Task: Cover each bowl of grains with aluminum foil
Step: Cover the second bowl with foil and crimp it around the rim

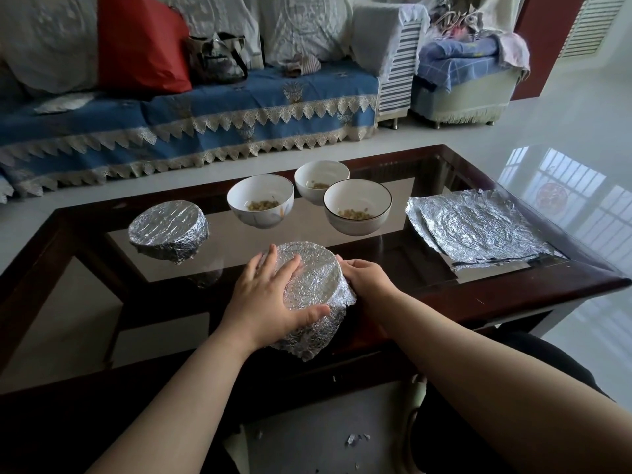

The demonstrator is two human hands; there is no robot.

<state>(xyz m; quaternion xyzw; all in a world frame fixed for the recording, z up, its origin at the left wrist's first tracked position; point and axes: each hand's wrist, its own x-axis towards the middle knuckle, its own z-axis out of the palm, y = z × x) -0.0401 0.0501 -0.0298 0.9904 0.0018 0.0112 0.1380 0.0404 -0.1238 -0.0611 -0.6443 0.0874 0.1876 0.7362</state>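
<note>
A: Where's the bowl (309,295) rn?
B: Near edge of the glass table (403,251), foil already over it. Left hand (270,299) spread flat on top, thumb pressing the skirt; right hand (367,282) cupped on the far side, fingers curled onto the foil

A: How'll it handle?
B: Prob ceramic, so some weight, breakable. Foil's thin, creases easy, tears if pulled. Press it in under the rim, don't lift by it

A: Rest?
B: One wrapped bowl (168,234) at left, three open bowls (260,201) w/ grains behind, spare sheets (478,227) at right. Glass looks slick, bowls may slide. Sofa (191,111) beyond, foil scraps on the floor (357,438)
</note>
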